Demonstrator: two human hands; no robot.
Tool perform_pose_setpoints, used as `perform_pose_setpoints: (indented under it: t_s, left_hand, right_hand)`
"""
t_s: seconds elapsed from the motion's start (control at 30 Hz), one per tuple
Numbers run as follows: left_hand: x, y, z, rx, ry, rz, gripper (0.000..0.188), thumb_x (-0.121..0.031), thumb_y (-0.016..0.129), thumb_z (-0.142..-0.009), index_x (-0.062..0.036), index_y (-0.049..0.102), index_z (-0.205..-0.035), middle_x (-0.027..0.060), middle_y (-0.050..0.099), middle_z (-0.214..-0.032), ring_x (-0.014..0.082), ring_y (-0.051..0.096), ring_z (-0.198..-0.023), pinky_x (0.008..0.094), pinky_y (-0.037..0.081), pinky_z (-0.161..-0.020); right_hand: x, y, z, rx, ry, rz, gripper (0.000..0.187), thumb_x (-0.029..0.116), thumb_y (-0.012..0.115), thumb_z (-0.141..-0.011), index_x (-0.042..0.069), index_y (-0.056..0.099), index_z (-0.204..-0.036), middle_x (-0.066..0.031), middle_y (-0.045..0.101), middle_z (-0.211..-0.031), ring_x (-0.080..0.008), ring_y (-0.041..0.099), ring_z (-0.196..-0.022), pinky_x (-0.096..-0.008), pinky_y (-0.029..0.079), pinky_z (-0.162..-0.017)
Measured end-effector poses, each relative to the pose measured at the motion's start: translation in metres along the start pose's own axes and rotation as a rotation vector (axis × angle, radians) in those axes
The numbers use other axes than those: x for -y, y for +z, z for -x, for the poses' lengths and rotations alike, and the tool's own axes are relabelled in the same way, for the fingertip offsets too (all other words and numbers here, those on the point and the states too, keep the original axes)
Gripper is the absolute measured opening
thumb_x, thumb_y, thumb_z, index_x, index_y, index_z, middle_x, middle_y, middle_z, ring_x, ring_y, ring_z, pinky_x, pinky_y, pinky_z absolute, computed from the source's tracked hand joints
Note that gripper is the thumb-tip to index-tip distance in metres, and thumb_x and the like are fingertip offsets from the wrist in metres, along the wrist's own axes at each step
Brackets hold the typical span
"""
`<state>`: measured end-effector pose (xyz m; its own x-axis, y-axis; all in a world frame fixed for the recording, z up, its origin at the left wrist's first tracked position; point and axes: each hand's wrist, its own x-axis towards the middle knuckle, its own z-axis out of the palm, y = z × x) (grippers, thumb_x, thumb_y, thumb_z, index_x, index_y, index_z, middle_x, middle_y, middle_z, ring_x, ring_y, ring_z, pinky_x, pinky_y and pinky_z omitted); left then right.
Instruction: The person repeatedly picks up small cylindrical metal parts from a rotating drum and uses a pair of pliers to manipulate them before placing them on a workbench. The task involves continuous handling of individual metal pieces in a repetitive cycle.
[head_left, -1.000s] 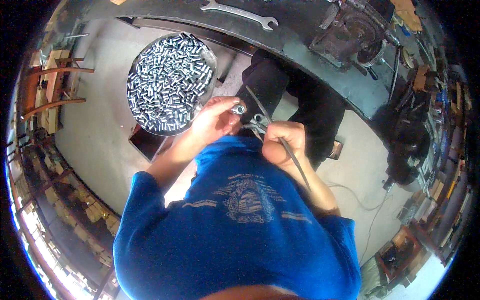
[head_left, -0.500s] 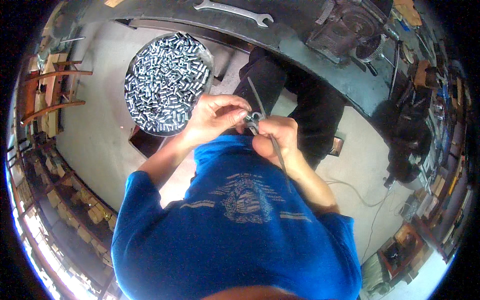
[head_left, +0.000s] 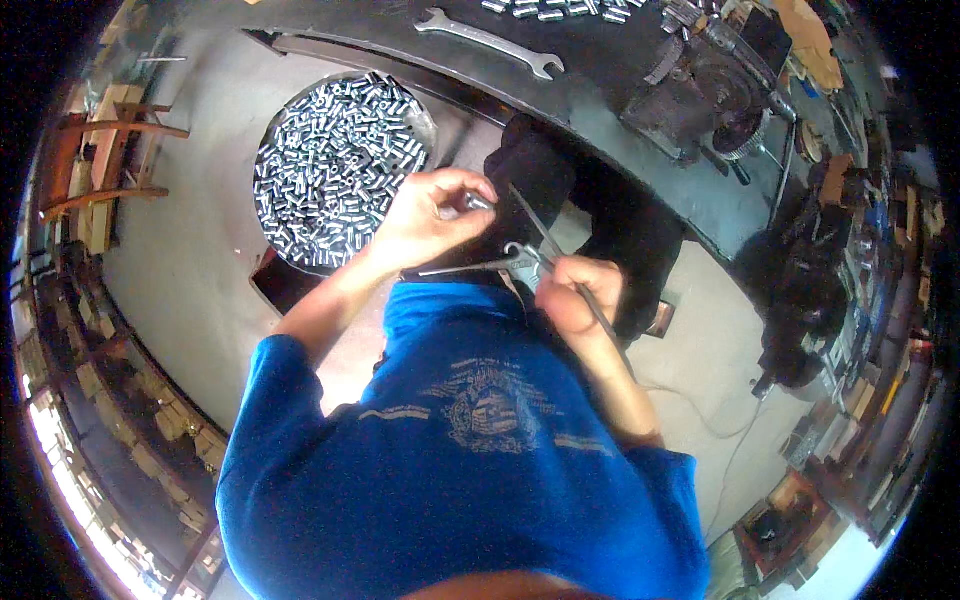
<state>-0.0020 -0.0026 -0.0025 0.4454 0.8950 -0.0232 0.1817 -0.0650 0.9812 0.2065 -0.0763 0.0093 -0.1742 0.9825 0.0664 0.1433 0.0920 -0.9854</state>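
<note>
drawn away from the right hand (head_left: 580, 292) since the earlier frame, the left hand (head_left: 432, 215) pinches a silver sleeve (head_left: 480, 201) just left of a thin dark rod (head_left: 540, 226), which the right grips along with a hooked metal tool (head_left: 521, 264). left, a round tray (head_left: 423, 123) holds many sleeves (head_left: 335, 170); far, on the bench (head_left: 600, 90), lie a wrench (head_left: 490, 42) and newly visible silver pieces (head_left: 552, 15).

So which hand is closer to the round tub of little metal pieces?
Left. The left hand is by the lower-right edge of the tub; the right hand, gripping a thin dark rod, is farther off to the right.
</note>
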Motion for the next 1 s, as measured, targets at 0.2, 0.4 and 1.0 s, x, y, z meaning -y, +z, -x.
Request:
perform_pose_setpoints:
  t_s: [0.2, 0.4, 1.0]
  left_hand:
    - [0.018, -0.010, -0.008, -0.179, 0.263, -0.585, 0.020, -0.004, 0.066, -0.062, -0.0061, 0.062, -0.081, 0.0074, 0.055, -0.068, 0.0225, 0.059, -0.058, 0.0307, 0.046, -0.051]
    - [0.016, -0.009, -0.009, -0.150, 0.362, -0.616, 0.022, -0.006, 0.068, -0.059, -0.0067, 0.061, -0.080, 0.0070, 0.053, -0.070, 0.0244, 0.057, -0.056, 0.0332, 0.046, -0.050]
    - [0.025, -0.024, -0.014, -0.137, 0.295, -0.629, 0.016, -0.008, 0.065, -0.065, -0.0071, 0.063, -0.080, 0.0082, 0.053, -0.063, 0.0220, 0.056, -0.051, 0.0327, 0.044, -0.046]
  right_hand:
    - [0.016, 0.000, 0.005, 0.196, -0.305, -0.086, 0.044, 0.029, 0.062, -0.080, 0.008, 0.038, -0.049, -0.0063, 0.052, -0.052, -0.0173, 0.051, -0.043, -0.0273, 0.035, -0.039]
    - [0.025, 0.005, 0.004, 0.156, -0.211, -0.072, 0.026, 0.004, 0.054, -0.066, 0.005, 0.035, -0.049, -0.0079, 0.052, -0.050, -0.0177, 0.051, -0.042, -0.0272, 0.035, -0.039]
    - [0.018, -0.005, -0.008, 0.137, -0.146, 0.063, 0.019, 0.004, 0.055, -0.059, 0.004, 0.040, -0.048, -0.0053, 0.040, -0.046, -0.0154, 0.041, -0.040, -0.0296, 0.028, -0.039]
